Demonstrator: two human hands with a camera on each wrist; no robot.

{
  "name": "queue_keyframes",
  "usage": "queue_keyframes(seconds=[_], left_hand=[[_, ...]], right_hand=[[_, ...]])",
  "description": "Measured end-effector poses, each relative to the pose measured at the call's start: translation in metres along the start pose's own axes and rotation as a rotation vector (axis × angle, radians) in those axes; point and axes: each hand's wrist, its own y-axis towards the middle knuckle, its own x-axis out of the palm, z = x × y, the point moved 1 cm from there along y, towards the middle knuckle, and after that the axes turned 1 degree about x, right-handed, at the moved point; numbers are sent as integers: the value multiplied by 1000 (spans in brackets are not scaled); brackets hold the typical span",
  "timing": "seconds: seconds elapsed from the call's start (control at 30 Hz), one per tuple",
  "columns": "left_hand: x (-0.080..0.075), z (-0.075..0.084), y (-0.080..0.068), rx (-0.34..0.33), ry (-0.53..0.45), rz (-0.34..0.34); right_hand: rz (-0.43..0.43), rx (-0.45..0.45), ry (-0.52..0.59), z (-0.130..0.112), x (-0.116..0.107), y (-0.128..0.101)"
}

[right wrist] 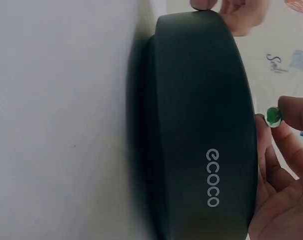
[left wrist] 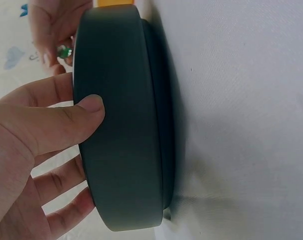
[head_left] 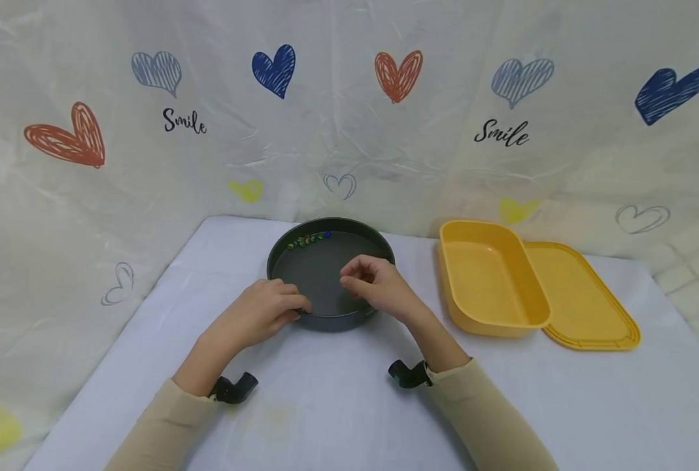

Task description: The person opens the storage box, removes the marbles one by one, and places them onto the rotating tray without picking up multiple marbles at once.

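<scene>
Your left hand grips the near rim of the dark round pan at table centre while your right hand pinches a green marble over it — likely mid-transfer — so next, carry it right toward the yellow tub.

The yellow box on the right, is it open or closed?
Open. The yellow box shows a bare inside, and its lid lies flat on the table beside it.
</scene>
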Motion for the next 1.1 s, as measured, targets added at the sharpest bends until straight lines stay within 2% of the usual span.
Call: queue_keyframes(seconds=[0.27, 0.33, 0.43, 0.83, 0.93, 1.1], left_hand=[[1, 0, 0, 11, 14, 10], [1, -1, 1, 10, 16, 9], [1, -1, 1, 5, 16, 5], [1, 2, 4, 1, 20, -16], [2, 1, 4, 3, 15, -13], [5, 1, 5, 10, -8, -11]], right_hand=[[-60, -76, -534, -5, 14, -3], [-74, -82, -625, -7, 18, -3], [-75, -72, -686, -8, 21, -4], [-57, -54, -693, -8, 19, -8], [-59, -71, -607, -7, 16, -9], [-19, -120, -366, -8, -4, -15]])
